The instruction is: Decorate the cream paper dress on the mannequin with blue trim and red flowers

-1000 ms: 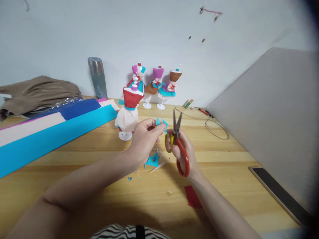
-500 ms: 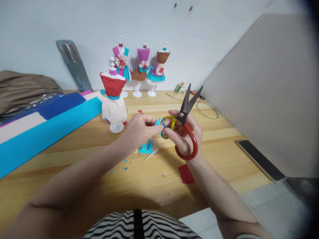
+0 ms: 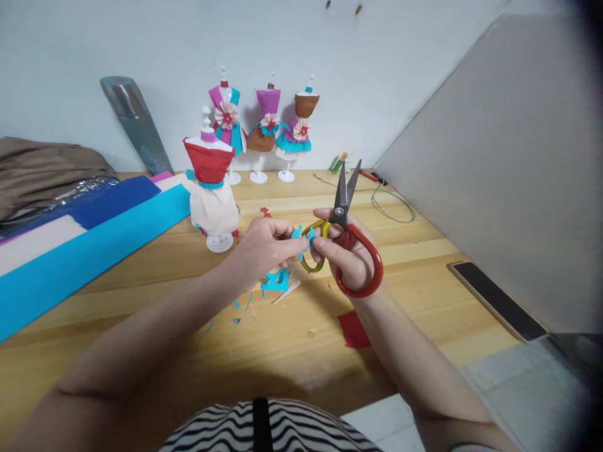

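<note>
Between its thumb and fingers my left hand (image 3: 266, 245) pinches a small blue paper piece (image 3: 298, 235). My right hand (image 3: 351, 251) has the scissors (image 3: 347, 194) hooked on it, one handle red and the other yellow, blades pointing up and slightly apart. Its thumb and fingertip also touch the right part of the blue paper. Under the hands lie a cut blue scrap (image 3: 277, 280) and several tiny clippings. A red paper piece (image 3: 354, 329) rests below my right wrist. Left of my left hand stands a small mannequin (image 3: 211, 188) in a red top and pale skirt.
Three more dressed mannequins (image 3: 268, 125) line the wall. Long blue paper (image 3: 98, 248) and other coloured sheets cover the left side, with a steel bottle (image 3: 136, 125) leaning behind. A phone (image 3: 494, 298) lies at the right edge, and a thin cable (image 3: 396, 216) curls near the back.
My right hand has turned the scissors, so the blades sit further left and closer together. The blue paper now shows more between both hands' fingertips. My left hand has hardly moved.
</note>
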A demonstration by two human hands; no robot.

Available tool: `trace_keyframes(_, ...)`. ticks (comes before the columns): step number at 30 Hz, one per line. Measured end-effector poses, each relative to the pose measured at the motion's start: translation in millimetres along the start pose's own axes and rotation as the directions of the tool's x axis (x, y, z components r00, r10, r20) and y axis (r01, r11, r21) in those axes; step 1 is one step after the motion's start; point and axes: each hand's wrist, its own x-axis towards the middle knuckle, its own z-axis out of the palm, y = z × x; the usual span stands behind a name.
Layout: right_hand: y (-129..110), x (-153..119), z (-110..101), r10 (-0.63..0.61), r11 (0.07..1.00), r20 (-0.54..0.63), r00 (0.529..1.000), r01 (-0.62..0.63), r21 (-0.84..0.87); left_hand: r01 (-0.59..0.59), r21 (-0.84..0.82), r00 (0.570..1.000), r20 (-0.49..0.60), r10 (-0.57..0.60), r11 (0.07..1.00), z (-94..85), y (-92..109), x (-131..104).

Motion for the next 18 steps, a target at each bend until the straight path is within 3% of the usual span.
trace_keyframes(10,-1.8,-0.6,-0.5,-0.031,0.998,0.030,0.999,0.032,-0.050,-0.029,0.092,0.997,0.073,0.022,0.995,-2.2,-5.9,2.7)
trace_keyframes(18,-3.7,0.9,-1.3,0.039,0.999,0.045,0.998,-0.038,-0.030,0.015,0.104,0.988,0.153,-0.031,0.994,-4.2,-4.0,5.4)
